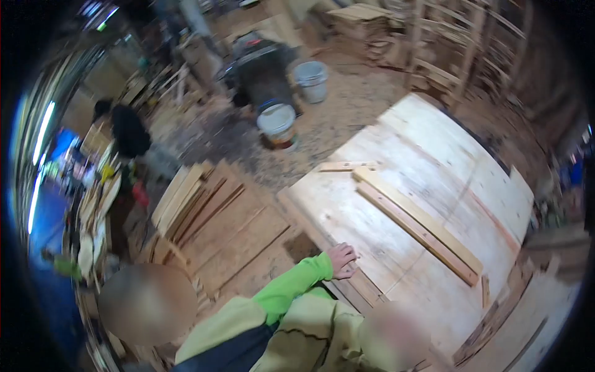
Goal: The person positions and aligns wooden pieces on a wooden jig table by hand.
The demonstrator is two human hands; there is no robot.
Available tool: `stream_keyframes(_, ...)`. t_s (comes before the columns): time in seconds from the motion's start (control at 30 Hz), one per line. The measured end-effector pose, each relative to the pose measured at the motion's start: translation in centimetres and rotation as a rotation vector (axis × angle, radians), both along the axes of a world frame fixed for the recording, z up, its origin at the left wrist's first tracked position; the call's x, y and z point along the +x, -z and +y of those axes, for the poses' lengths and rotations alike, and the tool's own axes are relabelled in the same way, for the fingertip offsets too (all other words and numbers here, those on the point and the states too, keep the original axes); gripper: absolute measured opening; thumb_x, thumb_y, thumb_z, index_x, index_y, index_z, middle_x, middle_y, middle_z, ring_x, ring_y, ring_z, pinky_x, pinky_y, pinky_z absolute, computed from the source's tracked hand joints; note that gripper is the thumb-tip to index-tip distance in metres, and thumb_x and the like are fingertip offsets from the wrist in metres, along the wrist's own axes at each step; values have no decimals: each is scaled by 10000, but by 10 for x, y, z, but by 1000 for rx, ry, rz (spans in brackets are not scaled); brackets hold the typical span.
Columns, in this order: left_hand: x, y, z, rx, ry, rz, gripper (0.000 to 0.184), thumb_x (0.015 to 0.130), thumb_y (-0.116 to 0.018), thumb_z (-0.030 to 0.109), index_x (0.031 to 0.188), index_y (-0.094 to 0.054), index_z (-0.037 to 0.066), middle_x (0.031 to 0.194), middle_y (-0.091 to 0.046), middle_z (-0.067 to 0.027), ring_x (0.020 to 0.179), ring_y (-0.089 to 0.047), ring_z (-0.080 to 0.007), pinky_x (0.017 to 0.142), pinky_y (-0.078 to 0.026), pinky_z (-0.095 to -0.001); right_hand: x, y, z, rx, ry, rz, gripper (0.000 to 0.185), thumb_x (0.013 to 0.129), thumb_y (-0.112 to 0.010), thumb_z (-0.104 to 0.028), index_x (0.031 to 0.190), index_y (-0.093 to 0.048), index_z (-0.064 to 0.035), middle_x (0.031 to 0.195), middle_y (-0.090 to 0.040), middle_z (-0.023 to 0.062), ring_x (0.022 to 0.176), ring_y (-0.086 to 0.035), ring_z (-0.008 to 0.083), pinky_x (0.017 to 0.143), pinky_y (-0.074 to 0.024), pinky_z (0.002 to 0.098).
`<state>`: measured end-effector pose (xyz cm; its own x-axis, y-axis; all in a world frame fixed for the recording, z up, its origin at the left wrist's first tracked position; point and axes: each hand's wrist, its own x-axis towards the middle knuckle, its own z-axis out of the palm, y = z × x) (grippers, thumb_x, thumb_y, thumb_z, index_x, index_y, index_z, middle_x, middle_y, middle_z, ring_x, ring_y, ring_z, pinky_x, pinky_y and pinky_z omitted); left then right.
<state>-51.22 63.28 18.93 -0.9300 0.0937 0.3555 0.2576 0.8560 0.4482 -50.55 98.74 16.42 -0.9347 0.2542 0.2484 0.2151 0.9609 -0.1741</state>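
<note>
My left hand [342, 260], in a bright green cuff, is at the near left edge of a large pale wooden panel [427, 186]. Its fingers are curled over the edge, beside a narrow wood strip [365, 286] that runs along it. Two long wooden battens [418, 229] lie side by side across the panel. A shorter stick [344, 167] rests near their far end, and a small piece [485, 291] near the other end. My right hand does not show; a blurred patch at the bottom hides what is there.
Left of the panel are brown boards [238, 248] and a stack of planks [186, 198]. Beyond stand two white buckets [277, 124] and a dark machine-like object [260, 68]. Wooden racks [449, 46] stand at the back right. A person in dark clothes [128, 131] bends at the left.
</note>
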Motion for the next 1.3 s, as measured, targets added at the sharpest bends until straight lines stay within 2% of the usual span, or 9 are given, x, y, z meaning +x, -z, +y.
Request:
stream_keyframes(0.27,-1,-1,0,2,5,-69,379,799,-795,319,1031,-634,66,1020,-593,-140,960,-556,-359,853,-499,-463,2,-1,-4,-117,-95,95,386,830,-698,-349,1145,-640,-135,1228,-604,80,1203,-496,353,1093,-325,576)
stream_keyframes(0.43,2,1,2,24,16,-104,365,814,-781,298,1043,-626,58,1030,-584,-153,979,-544,-364,884,-468,-492,-5,-20,-6,-359,24,-47,357,839,-769,-276,1117,-653,-84,1229,-577,128,1235,-498,361,1091,-313,597)
stream_keyframes(0.57,-21,-17,-2,120,10,-139,362,813,-788,309,1052,-644,77,1045,-601,-149,1018,-560,-360,943,-438,-484,-46,-22,19,-430,-32,98,334,866,-769,-220,1121,-653,-40,1211,-572,159,1211,-521,369,1054,-374,541)
stream_keyframes(0.73,-130,-55,-37,-152,5,21,759,786,-811,430,1397,-522,82,1430,-496,-211,1368,-439,-404,1112,-319,-592,-157,-46,55,-684,-67,175,511,916,-776,-224,1308,-569,31,1253,-569,220,1120,-620,395,1073,-451,495)
stream_keyframes(0.77,-154,-53,-46,-213,19,29,891,759,-831,491,1475,-482,93,1505,-453,-214,1435,-387,-413,1160,-280,-607,-182,-49,62,-639,-67,149,562,916,-784,-263,1335,-556,35,1283,-564,232,1168,-601,405,1099,-439,492)
stream_keyframes(0.93,-228,-61,-62,-373,99,-151,1011,717,-854,593,1512,-466,103,1508,-463,-208,1460,-359,-429,1190,-253,-599,-297,-9,101,-352,-70,116,857,893,-795,-504,1466,-478,48,1461,-505,281,1404,-464,443,1190,-382,498)
stream_keyframes(0.97,-231,-58,-63,-386,115,-225,1017,714,-854,606,1510,-467,104,1492,-475,-204,1439,-379,-426,1188,-262,-588,-314,-8,100,-349,71,-68,1038,844,-758,-675,1524,-430,39,1570,-411,288,1501,-355,440,1223,-347,511)
stream_keyframes(1.17,-238,-60,-66,-281,154,-218,939,766,-829,590,1470,-480,76,1321,-536,-198,1267,-475,-391,1139,-355,-513,-342,-19,71,-213,244,-313,1152,804,-696,-793,1584,-351,-19,1606,-376,229,1524,-336,395,1193,-285,640)
stream_keyframes(1.3,-245,-52,-70,-312,207,-238,948,767,-805,628,1447,-488,48,1268,-533,-206,1200,-494,-391,1085,-393,-510,-344,3,68,-163,312,-147,1075,842,-673,-769,1578,-362,-50,1576,-427,195,1496,-370,369,1166,-263,642)
